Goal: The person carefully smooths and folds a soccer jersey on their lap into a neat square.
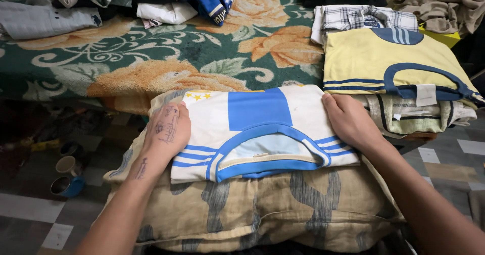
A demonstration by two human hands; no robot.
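A small white rectangular label (426, 94) hangs at the collar of the yellow shirt (364, 58), atop the right-hand pile on the bed.

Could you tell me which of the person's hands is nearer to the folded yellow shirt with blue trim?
The right hand: it rests on the white-and-blue jersey's right edge, just below the yellow shirt. The left hand presses the jersey's far left edge.

Bed: floral green blanket (151, 53). Right: yellow shirt (374, 63) on top of a folded stack. Floor, left: 2 mugs (66, 176). Rear: loose clothes (166, 2).
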